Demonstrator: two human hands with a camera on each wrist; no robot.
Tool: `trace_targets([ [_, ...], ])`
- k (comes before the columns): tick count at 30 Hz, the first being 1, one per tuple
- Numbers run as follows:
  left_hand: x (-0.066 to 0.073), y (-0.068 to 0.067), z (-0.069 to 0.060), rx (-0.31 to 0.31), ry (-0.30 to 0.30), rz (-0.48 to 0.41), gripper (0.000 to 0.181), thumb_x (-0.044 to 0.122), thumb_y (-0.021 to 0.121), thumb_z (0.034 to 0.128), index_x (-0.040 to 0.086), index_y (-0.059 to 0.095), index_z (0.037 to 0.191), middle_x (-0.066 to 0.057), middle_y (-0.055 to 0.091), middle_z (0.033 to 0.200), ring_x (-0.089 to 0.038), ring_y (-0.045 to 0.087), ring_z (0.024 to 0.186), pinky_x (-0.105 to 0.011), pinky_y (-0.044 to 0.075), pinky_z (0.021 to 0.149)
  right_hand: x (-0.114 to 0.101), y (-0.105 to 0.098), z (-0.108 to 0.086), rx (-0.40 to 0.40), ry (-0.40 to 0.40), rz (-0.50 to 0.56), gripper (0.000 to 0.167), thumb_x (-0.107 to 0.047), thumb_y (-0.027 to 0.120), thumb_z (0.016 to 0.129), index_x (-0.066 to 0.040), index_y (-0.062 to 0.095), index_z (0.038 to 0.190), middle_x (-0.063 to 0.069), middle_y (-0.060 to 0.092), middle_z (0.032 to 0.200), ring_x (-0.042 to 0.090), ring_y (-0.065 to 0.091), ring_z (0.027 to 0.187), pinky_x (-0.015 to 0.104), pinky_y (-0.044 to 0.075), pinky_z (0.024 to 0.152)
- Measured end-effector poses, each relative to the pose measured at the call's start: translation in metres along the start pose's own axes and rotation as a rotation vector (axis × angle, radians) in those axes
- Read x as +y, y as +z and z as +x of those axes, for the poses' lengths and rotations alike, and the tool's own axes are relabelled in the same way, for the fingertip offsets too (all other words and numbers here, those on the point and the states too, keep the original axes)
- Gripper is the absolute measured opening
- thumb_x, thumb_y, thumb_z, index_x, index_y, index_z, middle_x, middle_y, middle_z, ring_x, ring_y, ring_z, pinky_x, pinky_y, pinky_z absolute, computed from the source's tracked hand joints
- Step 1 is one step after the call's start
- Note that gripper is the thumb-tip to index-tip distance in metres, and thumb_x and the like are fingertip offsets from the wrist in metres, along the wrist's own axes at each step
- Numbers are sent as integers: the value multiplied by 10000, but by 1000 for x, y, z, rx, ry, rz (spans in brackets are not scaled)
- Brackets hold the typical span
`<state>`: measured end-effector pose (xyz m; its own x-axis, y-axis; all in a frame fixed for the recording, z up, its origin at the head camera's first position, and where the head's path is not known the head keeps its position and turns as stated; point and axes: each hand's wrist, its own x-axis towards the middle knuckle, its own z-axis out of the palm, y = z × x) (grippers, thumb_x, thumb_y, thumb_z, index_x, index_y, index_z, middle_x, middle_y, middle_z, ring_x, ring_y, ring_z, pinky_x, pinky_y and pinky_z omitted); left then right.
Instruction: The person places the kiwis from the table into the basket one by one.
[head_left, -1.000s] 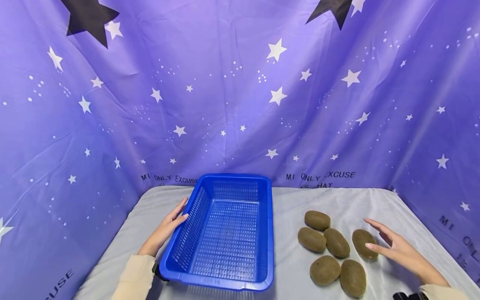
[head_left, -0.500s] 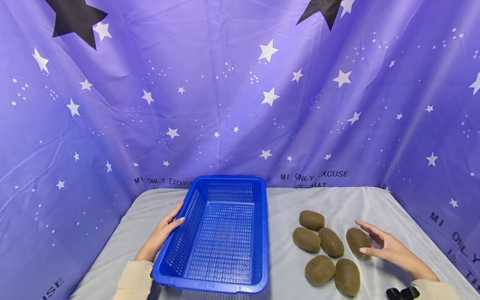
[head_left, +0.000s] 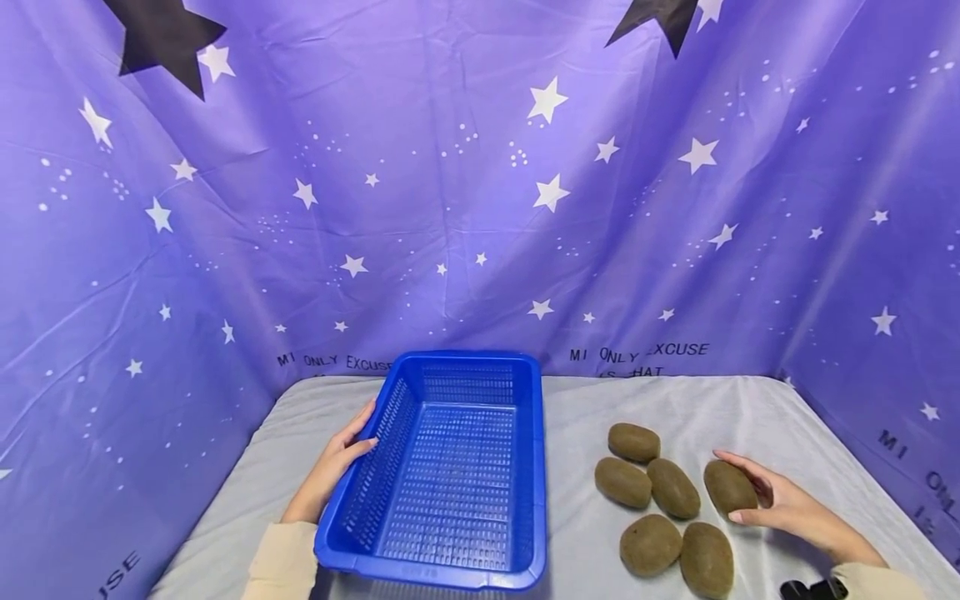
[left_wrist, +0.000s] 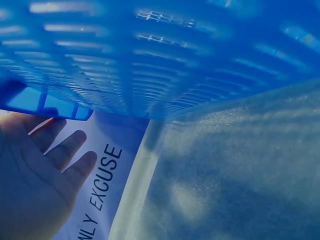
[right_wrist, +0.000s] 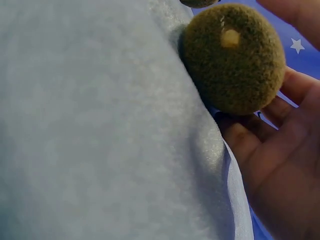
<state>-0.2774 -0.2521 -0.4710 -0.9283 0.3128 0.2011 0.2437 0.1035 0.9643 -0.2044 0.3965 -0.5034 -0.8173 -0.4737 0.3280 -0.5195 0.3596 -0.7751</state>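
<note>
A blue plastic basket (head_left: pixel 542 467) with slotted walls stands left of centre in the head view, nothing in it. Against its left rim rests my left hand (head_left: pixel 330 468), thumb on the rim; in the left wrist view its fingers (left_wrist: pixel 70 150) are extended beside the slotted wall. At the right, my right hand (head_left: pixel 787 507) reaches around a brown fuzzy kiwi (head_left: pixel 729 488), fingertips at its far end and thumb at its near end. The right wrist view shows this kiwi (right_wrist: pixel 232 60) close up, with fingers behind it.
Several other kiwis (head_left: pixel 673 488) lie grouped between the basket and my right hand, on a light grey cloth (head_left: pixel 577 400). A purple star-patterned curtain (head_left: pixel 480 208) surrounds the table at the back and sides. Black device (head_left: pixel 813 590) sits at my right wrist.
My right hand has closed in from the right, its thumb and fingers now around the rightmost kiwi. The left hand stays at the basket's rim.
</note>
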Motion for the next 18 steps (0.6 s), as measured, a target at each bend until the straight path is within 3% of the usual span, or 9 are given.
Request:
trace_targets([
  [9,0,1,-2,11,-35,-59,620,93,494,948,82,215,1502,-105,70,1580,-286,27,1423,-71,253,968,3,1,1,27,20,5,711,102,663,766,131,310,1382,-207,411,1390,-137,360,1201,32,289,891],
  [18,3,5,-3,32,-48,-71,618,88,485,947,79,215,1503,-111,70,1579,-298,52,1415,-75,265,959,1,4,0,74,51,-56,664,69,685,763,126,371,1346,-209,484,1314,-112,443,1125,47,336,854],
])
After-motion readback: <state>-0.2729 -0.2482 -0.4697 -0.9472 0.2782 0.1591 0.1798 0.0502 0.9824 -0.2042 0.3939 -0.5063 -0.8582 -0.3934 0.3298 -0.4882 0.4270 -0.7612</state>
